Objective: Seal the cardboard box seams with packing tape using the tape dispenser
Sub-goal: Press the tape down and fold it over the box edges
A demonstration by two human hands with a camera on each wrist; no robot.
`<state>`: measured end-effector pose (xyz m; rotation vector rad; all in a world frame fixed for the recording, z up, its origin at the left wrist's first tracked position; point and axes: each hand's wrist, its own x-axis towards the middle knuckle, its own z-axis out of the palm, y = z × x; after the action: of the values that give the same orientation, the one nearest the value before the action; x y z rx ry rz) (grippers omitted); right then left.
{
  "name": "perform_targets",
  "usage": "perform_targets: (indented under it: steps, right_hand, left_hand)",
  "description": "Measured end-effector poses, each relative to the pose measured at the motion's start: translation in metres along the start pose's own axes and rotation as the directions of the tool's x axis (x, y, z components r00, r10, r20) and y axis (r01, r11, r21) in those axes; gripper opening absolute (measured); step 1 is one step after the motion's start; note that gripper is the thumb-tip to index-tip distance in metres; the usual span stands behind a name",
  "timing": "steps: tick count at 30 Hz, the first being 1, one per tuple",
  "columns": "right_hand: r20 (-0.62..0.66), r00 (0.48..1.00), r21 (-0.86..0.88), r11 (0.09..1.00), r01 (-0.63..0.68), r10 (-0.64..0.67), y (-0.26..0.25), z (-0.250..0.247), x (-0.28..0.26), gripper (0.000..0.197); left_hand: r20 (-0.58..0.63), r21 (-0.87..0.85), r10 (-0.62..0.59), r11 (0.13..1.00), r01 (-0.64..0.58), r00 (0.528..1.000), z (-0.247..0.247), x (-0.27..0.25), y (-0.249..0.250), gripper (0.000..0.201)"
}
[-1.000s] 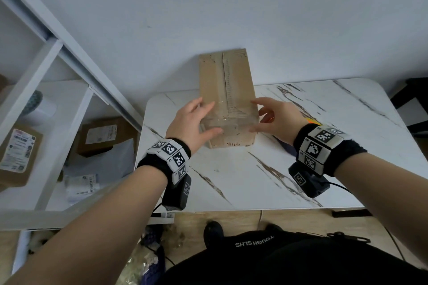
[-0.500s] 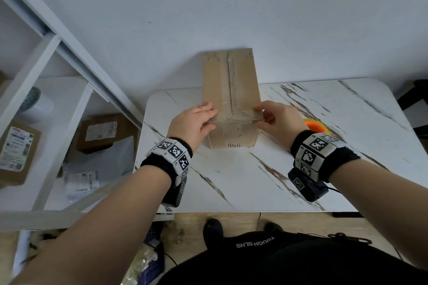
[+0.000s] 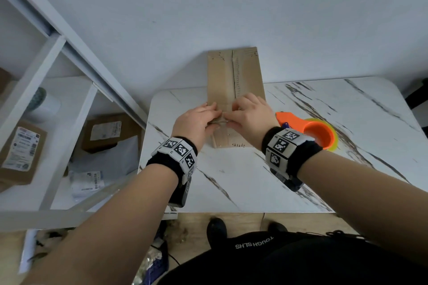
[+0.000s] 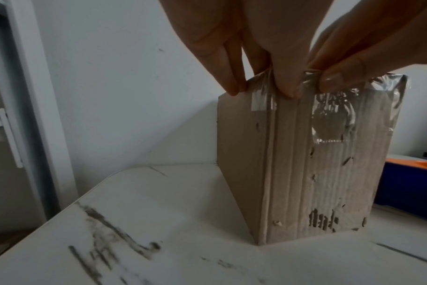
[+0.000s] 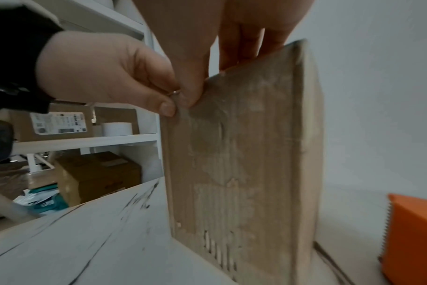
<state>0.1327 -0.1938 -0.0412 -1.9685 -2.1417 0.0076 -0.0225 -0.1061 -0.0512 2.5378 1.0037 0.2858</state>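
Observation:
A tall cardboard box (image 3: 234, 76) stands on end at the back of the marble table (image 3: 231, 180), with its top seam running away from me. Clear tape (image 4: 329, 119) lies folded over the near top edge and down the front face (image 5: 244, 154). My left hand (image 3: 199, 120) pinches the tape at that edge between thumb and forefinger (image 5: 168, 104). My right hand (image 3: 249, 113) lays its straight fingers (image 5: 241, 48) on the box top, thumb beside the left thumb. The orange tape dispenser (image 3: 308, 129) lies on the table right of the box, with nothing holding it.
A white shelf unit (image 3: 76, 122) with labelled parcels (image 3: 20, 146) stands left of the table. The box's far end leans near the white wall. The dispenser's toothed blade (image 5: 384, 231) faces the box. The table's near edge runs just in front of my body.
Both hands have slid from the box's left and right sides inward to the middle of the near top edge. The dispenser has come into view behind my right wrist.

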Motion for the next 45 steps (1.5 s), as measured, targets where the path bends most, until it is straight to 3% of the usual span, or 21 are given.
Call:
perform_targets:
  steps: [4, 7, 15, 20, 23, 29, 32, 34, 36, 40, 42, 45]
  right_hand:
    - [-0.037, 0.999, -0.015, 0.999, -0.031, 0.03, 0.025, -0.004, -0.018, 0.03]
    - [-0.148, 0.986, 0.024, 0.997, -0.08, 0.082, 0.044, -0.005, -0.036, 0.031]
    - [-0.299, 0.952, 0.148, 0.989, -0.025, 0.069, 0.056, 0.013, -0.036, 0.028]
    - [-0.287, 0.948, 0.143, 0.985, -0.099, 0.137, 0.045, 0.004, -0.032, 0.016]
    - [-0.231, 0.957, 0.101, 0.983, -0.157, 0.176, 0.032, 0.001, -0.022, 0.026]
    - [-0.228, 0.963, 0.144, 0.983, -0.111, 0.142, 0.034, 0.01, -0.018, 0.02]
    - [-0.229, 0.963, 0.21, 0.973, -0.094, 0.142, 0.038, 0.008, -0.026, 0.014]
    - [-0.217, 0.969, 0.248, 0.967, -0.062, 0.118, 0.045, 0.008, -0.033, 0.019]
    - [-0.201, 0.975, 0.25, 0.968, -0.039, 0.091, 0.047, 0.01, -0.036, 0.023]
    - [-0.188, 0.968, 0.281, 0.953, -0.109, 0.166, 0.041, 0.012, -0.031, 0.024]
    - [-0.228, 0.961, 0.195, 0.975, -0.109, 0.153, 0.036, 0.01, -0.032, 0.022]
    - [-0.188, 0.977, 0.049, 0.994, -0.093, 0.101, 0.023, 0.009, -0.032, 0.047]
  left_hand:
    - [-0.03, -0.035, 0.028, 0.999, -0.029, 0.999, 0.001, -0.002, -0.004, 0.038]
    - [-0.03, -0.054, 0.044, 0.997, -0.045, 0.999, 0.002, -0.004, -0.007, 0.038]
    - [-0.057, 0.004, 0.118, 0.993, -0.118, 0.991, 0.008, -0.01, -0.016, 0.039]
    - [-0.047, 0.132, 0.171, 0.978, -0.163, 0.984, 0.003, -0.002, -0.009, 0.045]
    - [-0.054, 0.116, 0.152, 0.983, -0.145, 0.987, 0.003, -0.001, -0.005, 0.045]
    - [-0.078, 0.076, 0.089, 0.994, -0.083, 0.993, 0.004, 0.0, -0.003, 0.034]
    - [0.013, 0.138, 0.168, 0.976, -0.168, 0.986, 0.0, -0.006, -0.008, 0.04]
    - [0.072, 0.169, 0.185, 0.966, -0.195, 0.98, -0.002, -0.009, -0.01, 0.045]
    - [0.054, 0.147, 0.175, 0.972, -0.181, 0.983, -0.003, -0.008, -0.007, 0.046]
    - [0.037, 0.132, 0.152, 0.979, -0.155, 0.988, -0.002, -0.006, -0.003, 0.044]
    - [0.036, 0.166, 0.187, 0.968, -0.19, 0.982, -0.002, -0.006, -0.003, 0.043]
    - [0.018, 0.231, 0.255, 0.94, -0.252, 0.967, 0.001, -0.009, -0.003, 0.043]
